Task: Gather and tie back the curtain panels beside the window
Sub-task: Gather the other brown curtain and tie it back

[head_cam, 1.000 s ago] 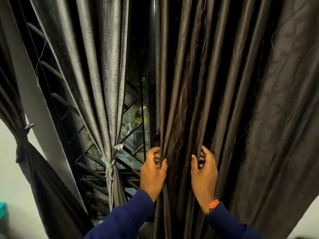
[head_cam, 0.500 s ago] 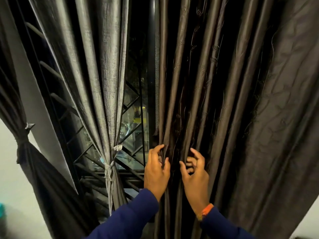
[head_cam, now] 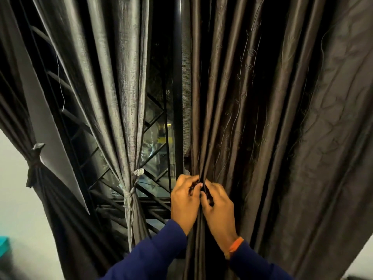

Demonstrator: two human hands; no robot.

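A wide dark brown curtain panel [head_cam: 262, 110] with faint embroidered vines hangs loose on the right. My left hand [head_cam: 184, 201] and my right hand [head_cam: 219, 207] are close together at waist height, each with fingers curled round the gathered folds at the panel's left edge. To the left, a silvery grey curtain panel [head_cam: 121, 81] is gathered and knotted with a pale tie [head_cam: 129, 196]. At the far left a dark curtain panel [head_cam: 52, 201] is bound with a dark tie [head_cam: 34, 164].
A window with a black diagonal metal grille [head_cam: 155, 158] and a black upright frame bar [head_cam: 177, 77] shows between the panels. A pale wall [head_cam: 18, 215] lies at the lower left, with a teal object [head_cam: 4, 247] at the left edge.
My right hand has slid left along the brown curtain, bunching its folds against my left hand. The two hands, once about a hand-width apart, now nearly touch.
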